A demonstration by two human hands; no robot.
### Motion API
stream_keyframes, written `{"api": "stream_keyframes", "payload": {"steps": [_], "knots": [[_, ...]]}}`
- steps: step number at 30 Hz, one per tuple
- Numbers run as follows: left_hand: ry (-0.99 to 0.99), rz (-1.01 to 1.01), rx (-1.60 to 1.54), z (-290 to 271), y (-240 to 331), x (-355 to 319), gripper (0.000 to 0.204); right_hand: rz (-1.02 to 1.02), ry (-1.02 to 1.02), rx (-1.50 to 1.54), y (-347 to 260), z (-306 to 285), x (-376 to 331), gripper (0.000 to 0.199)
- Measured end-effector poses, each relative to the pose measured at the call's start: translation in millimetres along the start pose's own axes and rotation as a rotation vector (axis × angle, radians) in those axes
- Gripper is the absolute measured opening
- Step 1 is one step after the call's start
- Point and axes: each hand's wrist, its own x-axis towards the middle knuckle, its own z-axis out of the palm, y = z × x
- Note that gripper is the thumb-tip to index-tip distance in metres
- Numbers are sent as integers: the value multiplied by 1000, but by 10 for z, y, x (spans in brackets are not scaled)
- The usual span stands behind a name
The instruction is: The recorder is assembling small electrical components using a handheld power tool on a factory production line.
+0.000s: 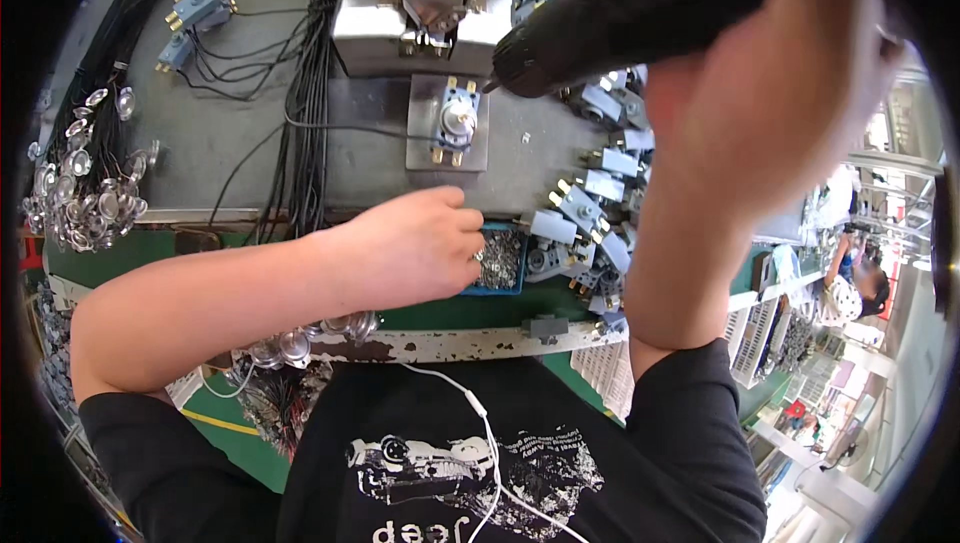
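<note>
My right hand (740, 113) is wrapped round a black power screwdriver (620, 18), blurred by motion. Its tip points left, beside a small grey-blue switch (447, 113) with brass terminals. That switch sits in a square metal block (420, 155), with a round silver part on top and a black wire running off to the left. Over a blue tray (497, 291) of small metal pieces, my left hand (425, 248) has its fingers curled closed at the tray's left side. Whatever the fingertips hold is hidden.
Several loose grey-blue switches (605, 183) are heaped right of the block. A bundle of black wires (312, 93) crosses the bench on the left, near a cluster of round silver parts (90, 183). Behind the block stands a metal fixture (437, 3). White earphone cord (475, 403) hangs over my shirt.
</note>
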Motion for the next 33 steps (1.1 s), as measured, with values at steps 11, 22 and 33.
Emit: {"api": "stream_keyframes", "payload": {"steps": [11, 22, 33], "knots": [[140, -108, -402, -169, -41, -37, 18, 151, 144, -265, 266, 645, 313, 56], [379, -334, -317, -489, -200, -102, 12, 316, 14, -159, 302, 707, 390, 61], [484, -574, -133, -411, -320, -151, 10, 234, 76, -260, -142, 373, 40, 48]]}}
